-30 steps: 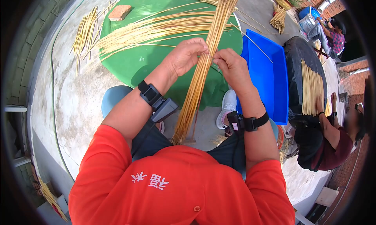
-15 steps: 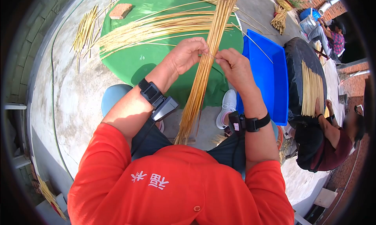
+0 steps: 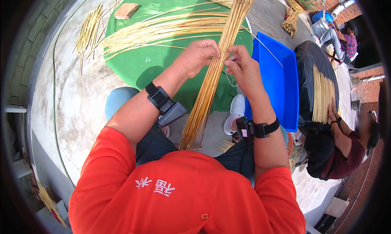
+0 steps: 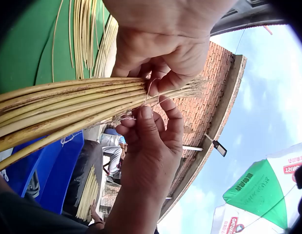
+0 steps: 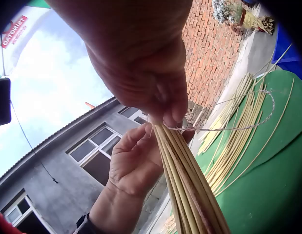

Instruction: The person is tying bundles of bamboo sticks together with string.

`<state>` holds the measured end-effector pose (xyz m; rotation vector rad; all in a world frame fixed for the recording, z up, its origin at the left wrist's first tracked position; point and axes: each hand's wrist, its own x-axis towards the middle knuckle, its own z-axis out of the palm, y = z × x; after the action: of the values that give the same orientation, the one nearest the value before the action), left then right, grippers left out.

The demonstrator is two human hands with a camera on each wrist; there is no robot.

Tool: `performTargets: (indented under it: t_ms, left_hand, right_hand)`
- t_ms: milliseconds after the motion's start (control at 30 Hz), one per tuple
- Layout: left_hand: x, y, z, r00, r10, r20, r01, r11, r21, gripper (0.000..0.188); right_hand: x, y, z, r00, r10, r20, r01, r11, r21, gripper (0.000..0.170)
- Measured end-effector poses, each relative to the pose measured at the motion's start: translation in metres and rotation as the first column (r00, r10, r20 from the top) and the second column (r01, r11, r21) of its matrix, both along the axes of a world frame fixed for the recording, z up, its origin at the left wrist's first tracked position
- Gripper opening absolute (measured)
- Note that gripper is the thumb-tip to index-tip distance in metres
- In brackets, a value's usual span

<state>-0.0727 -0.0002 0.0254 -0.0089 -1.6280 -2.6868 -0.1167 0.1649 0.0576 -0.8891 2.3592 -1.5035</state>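
Note:
A long bundle of thin yellow-brown stalks [image 3: 207,81] stands slanted between my two hands, its lower end near my lap. A thin pale string [image 5: 234,128] runs around it at hand height, one loop swinging out to the side. At the bundle's left side, my left hand [image 3: 197,58] pinches the string against the stalks, its fingers partly hidden behind them in the left wrist view. On the other side, my right hand [image 3: 246,73] holds the string between thumb and fingers. Both sets of fingertips almost meet at the tie.
Loose stalks [image 3: 163,32] and a brick [image 3: 126,11] lie on a round green-covered table [image 3: 163,65]. To the right is a blue tub [image 3: 277,83], then a dark-covered table [image 3: 305,83] with more stalks. Two people sit at the far right.
My right hand has shifted slightly and its fingers have spread a little, with a string loop now hanging beside it. The bundle's top has tilted slightly right; my left hand stays at the bundle.

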Motion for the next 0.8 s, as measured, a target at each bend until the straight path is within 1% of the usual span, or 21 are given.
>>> performTargets:
  t_ms: [100,133,167,233,300,400,467,500,533,567,600,667,700,733,767,800]
  left_hand:
    - [-0.002,0.004,-0.003,1.000,0.030,-0.010,-0.031,0.996,-0.087,0.007]
    - [-0.003,0.004,-0.005,0.999,0.044,-0.022,-0.046,0.991,-0.128,0.007]
    - [-0.002,0.006,-0.003,0.999,0.045,-0.021,-0.047,0.991,-0.127,0.007]
    - [0.001,0.009,0.001,0.995,0.062,-0.078,-0.079,0.969,-0.233,0.008]
    - [0.001,0.012,0.001,0.994,0.078,-0.074,-0.093,0.966,-0.240,0.009]
    - [0.001,0.012,0.001,0.994,0.088,-0.068,-0.103,0.960,-0.260,0.011]
    - [0.000,0.013,0.001,0.994,0.084,-0.066,-0.099,0.956,-0.275,0.013]
    - [0.000,0.015,0.002,0.993,0.100,-0.065,-0.113,0.968,-0.226,0.013]
    - [0.000,0.016,0.002,0.991,0.118,-0.064,-0.127,0.976,-0.176,0.014]
    - [-0.002,0.015,-0.001,0.991,0.118,-0.064,-0.128,0.976,-0.175,0.014]
    - [-0.003,0.013,-0.004,0.992,0.105,-0.064,-0.115,0.975,-0.192,0.013]
    - [-0.005,0.012,-0.007,0.994,0.093,-0.063,-0.104,0.973,-0.208,0.013]
    - [-0.005,0.012,-0.006,0.995,0.097,-0.026,-0.100,0.983,-0.152,0.013]
    - [-0.005,0.013,-0.005,0.995,0.099,0.012,-0.098,0.991,-0.094,0.013]
    - [-0.005,0.012,-0.004,0.995,0.099,0.011,-0.098,0.991,-0.095,0.013]
    - [-0.005,0.011,-0.003,0.994,0.103,0.024,-0.102,0.994,-0.041,0.013]
  right_hand:
    - [-0.001,0.000,0.000,0.999,0.025,-0.025,-0.026,0.999,-0.040,0.014]
    - [-0.002,0.000,-0.002,0.997,0.025,-0.069,-0.028,0.998,-0.048,0.014]
    - [-0.002,0.000,-0.003,0.993,0.025,-0.112,-0.031,0.998,-0.056,0.013]
    - [-0.001,0.000,-0.002,0.989,0.024,-0.143,-0.028,0.999,-0.024,0.012]
    - [0.000,-0.001,-0.001,0.984,0.024,-0.174,-0.023,1.000,0.009,0.010]
    - [0.000,-0.003,-0.001,0.992,0.019,-0.124,-0.023,0.999,-0.034,0.008]
    - [0.000,-0.005,-0.004,0.989,-0.030,-0.146,0.029,0.999,-0.013,0.009]
    - [0.000,-0.006,-0.005,0.989,-0.032,-0.145,0.031,0.999,-0.014,0.009]
    - [-0.001,-0.007,-0.006,0.954,-0.118,-0.275,0.115,0.993,-0.030,0.010]
    - [0.000,-0.008,-0.005,0.895,-0.200,-0.399,0.194,0.979,-0.056,0.012]
    - [0.001,-0.008,-0.002,0.895,-0.199,-0.399,0.193,0.980,-0.056,0.012]
    - [0.005,-0.006,0.007,0.962,-0.204,-0.184,0.184,0.976,-0.117,0.014]
    - [0.004,-0.006,0.008,0.961,-0.204,-0.184,0.185,0.976,-0.118,0.014]
    - [0.003,-0.005,0.009,0.977,-0.206,-0.054,0.181,0.937,-0.298,0.012]
    - [0.000,-0.005,0.010,0.981,-0.181,0.074,0.194,0.863,-0.466,0.012]
    - [-0.003,-0.002,0.012,0.981,-0.180,0.073,0.193,0.863,-0.467,0.012]
